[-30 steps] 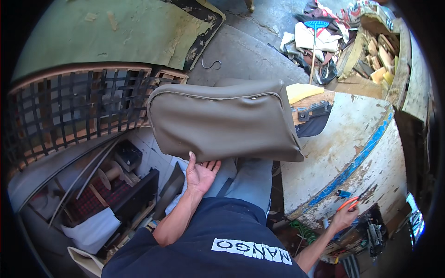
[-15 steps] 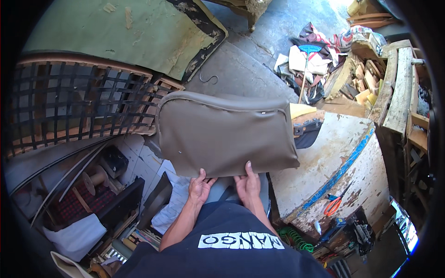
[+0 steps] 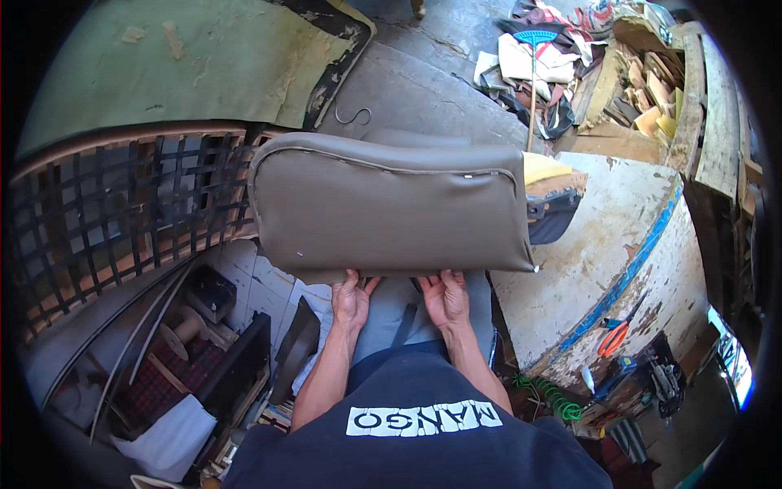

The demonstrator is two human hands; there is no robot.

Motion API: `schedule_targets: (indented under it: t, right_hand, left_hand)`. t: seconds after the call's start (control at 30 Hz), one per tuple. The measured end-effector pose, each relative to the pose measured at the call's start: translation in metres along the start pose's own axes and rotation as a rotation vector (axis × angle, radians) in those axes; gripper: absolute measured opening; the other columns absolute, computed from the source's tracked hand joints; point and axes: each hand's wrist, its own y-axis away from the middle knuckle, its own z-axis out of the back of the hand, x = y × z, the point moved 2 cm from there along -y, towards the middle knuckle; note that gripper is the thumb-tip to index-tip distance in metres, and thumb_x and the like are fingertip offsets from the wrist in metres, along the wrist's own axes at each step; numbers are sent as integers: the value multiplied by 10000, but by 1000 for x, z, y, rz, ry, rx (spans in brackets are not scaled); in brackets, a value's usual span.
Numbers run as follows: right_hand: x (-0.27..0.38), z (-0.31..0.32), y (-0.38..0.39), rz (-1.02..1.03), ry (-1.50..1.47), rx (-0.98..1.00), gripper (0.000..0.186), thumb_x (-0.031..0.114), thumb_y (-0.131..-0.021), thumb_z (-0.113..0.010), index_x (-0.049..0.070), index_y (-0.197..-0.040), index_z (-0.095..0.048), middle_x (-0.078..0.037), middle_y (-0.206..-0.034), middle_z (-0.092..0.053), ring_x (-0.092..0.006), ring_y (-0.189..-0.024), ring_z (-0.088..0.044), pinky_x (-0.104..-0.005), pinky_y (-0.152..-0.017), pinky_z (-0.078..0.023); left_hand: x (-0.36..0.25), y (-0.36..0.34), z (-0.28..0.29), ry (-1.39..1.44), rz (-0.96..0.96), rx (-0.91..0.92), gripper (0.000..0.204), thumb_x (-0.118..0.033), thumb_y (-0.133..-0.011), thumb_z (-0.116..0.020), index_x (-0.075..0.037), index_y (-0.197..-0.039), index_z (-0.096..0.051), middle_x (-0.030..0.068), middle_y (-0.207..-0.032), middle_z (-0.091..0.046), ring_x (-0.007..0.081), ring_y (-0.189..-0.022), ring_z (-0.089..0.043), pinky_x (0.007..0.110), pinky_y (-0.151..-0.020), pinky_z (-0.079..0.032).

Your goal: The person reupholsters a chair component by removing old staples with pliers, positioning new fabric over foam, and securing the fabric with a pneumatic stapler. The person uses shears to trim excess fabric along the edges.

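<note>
A brown upholstered seat backrest [image 3: 387,220], covered in leather-like material with a piped seam along its far edge, is held out in front of me. My left hand [image 3: 352,301] grips its near edge left of the middle, palm up, with the fingertips partly hidden beneath. At the same edge, farther right, my right hand [image 3: 445,301] holds on in a like way. The backrest's far right corner is beside a piece of yellow foam [image 3: 544,169] and a dark bracket-like part.
On my right stands a worn white board [image 3: 603,244] with a blue stripe, carrying orange-handled scissors [image 3: 612,338]. A black-webbed wooden frame [image 3: 155,196] and a green panel [image 3: 187,73] are on the left. Fabric scraps and a blue rake [image 3: 535,37] lie ahead.
The backrest has moved a little away from my body, with both arms stretched farther forward. My thumbs, earlier on top of the cover, now sit at its near edge. The view has shifted slightly.
</note>
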Motion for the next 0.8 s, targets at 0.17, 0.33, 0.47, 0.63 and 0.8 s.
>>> schedule_targets:
  t: [0.17,0.33,0.47,0.63,0.8]
  right_hand:
    - [-6,-42,-27,20,-283,-238,334,327,-1009,-465,107,-1115,-692,-81,-1209,-690,-259,-1173,-621,-442,-1047,-482]
    - [-13,-90,-61,307,-224,-594,413,401,-1038,-429,124,-1256,-645,-70,-1253,-672,-274,-1212,-591,-439,-1067,-449]
    - [0,19,-86,475,138,-749,510,455,-1048,-443,114,-1411,-553,-81,-1362,-631,-290,-1208,-623,-468,-1038,-511]
    - [4,-60,-93,477,-81,-705,505,446,-1047,-489,101,-1411,-545,-85,-1356,-629,-281,-1210,-629,-459,-1042,-523]
    - [-13,-46,-82,428,-340,548,471,436,-1049,-483,99,-1366,-570,-79,-1281,-659,-279,-1142,-667,-451,-947,-579]
  left_hand:
    - [-9,-17,-7,-61,15,49,221,-301,-1004,-693,-147,-1163,-681,2,-1183,-684,210,-1172,-620,478,-1009,-524]
    - [-21,-31,13,-271,98,-33,202,-317,-995,-702,-143,-1097,-697,11,-1109,-695,188,-1088,-642,403,-943,-524]
    - [-40,-46,15,-775,-15,90,323,-259,-1001,-719,-45,-1239,-672,102,-1193,-718,239,-1139,-662,386,-988,-494]
    - [-93,-64,-17,-1434,-251,120,336,-207,-935,-749,28,-1167,-690,151,-1185,-731,316,-1136,-668,434,-1007,-486]
    - [-100,-74,-22,-1338,-121,191,321,-196,-947,-729,22,-1180,-687,140,-1164,-734,299,-1088,-680,430,-978,-496]
